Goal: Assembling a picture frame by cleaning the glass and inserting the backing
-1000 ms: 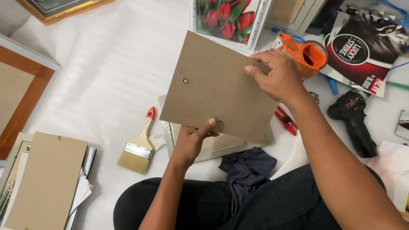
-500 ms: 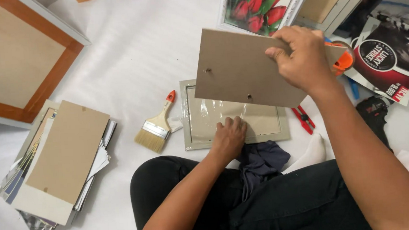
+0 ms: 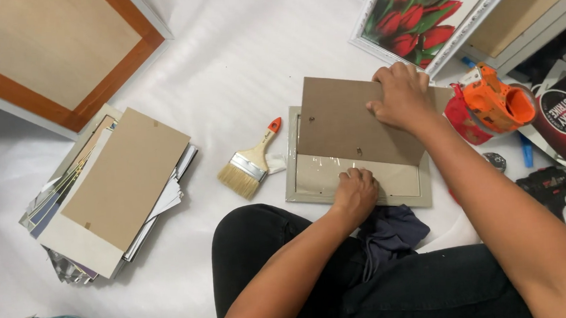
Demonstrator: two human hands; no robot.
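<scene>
A person sits on the white floor cover (image 3: 237,69) with a small grey picture frame (image 3: 358,187) lying flat just in front of the knees. A brown backing board (image 3: 353,124) lies tilted over the top part of the frame, so the lower part of the frame shows, with a shiny clear sheet inside it.

The right hand (image 3: 401,94) is at the far right corner of the board. Its fingers are curled over the top edge and the thumb presses on the brown face, so it has hold of the board. The left hand (image 3: 357,193) is closer to the body, down at the bottom edge of the board. Its fingers are bent and rest on the shiny sheet in the frame, right where the board ends. I cannot tell if it pinches anything. So the board sits between the two hands, one at the top and one at the bottom.

A paint brush (image 3: 251,162) with an orange tip on its handle lies just to the left of the frame. Further left is a messy stack of boards and prints (image 3: 112,191). An orange tape tool (image 3: 497,101) sits to the right, near the right wrist. A dark cloth (image 3: 394,231) lies on the person's lap. A picture of red flowers (image 3: 418,7) leans up behind.
</scene>
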